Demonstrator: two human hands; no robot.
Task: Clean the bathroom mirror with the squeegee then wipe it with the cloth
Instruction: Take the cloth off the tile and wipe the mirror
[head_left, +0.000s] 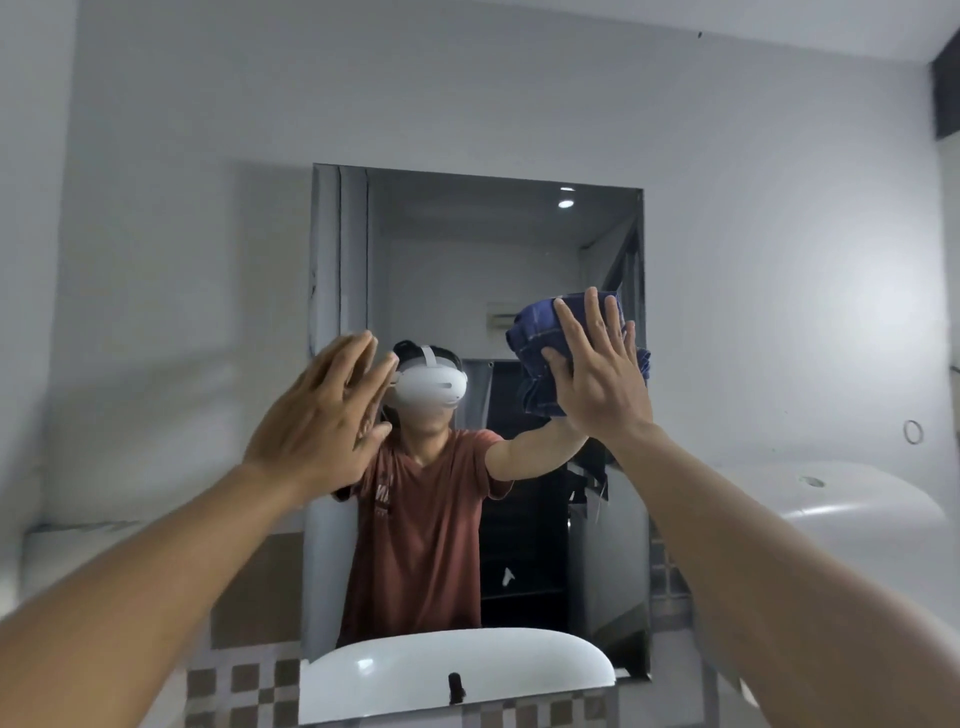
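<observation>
The rectangular mirror (467, 260) hangs on the grey wall ahead of me. My right hand (597, 379) lies flat, fingers spread, and presses a folded dark blue cloth (535, 332) against the glass near the mirror's right edge, about mid-height. My left hand (327, 415) is raised with fingers apart at the mirror's left edge and holds nothing; whether it touches the glass I cannot tell. The mirror reflects a person in a rust-red shirt with a white headset. No squeegee is in view.
A white basin (857, 499) curves out at the right, and its reflection (457, 670) shows at the mirror's bottom edge. Brown and white checkered tiles (244, 686) run along the lower wall. A dark opening (948, 78) sits at the top right corner.
</observation>
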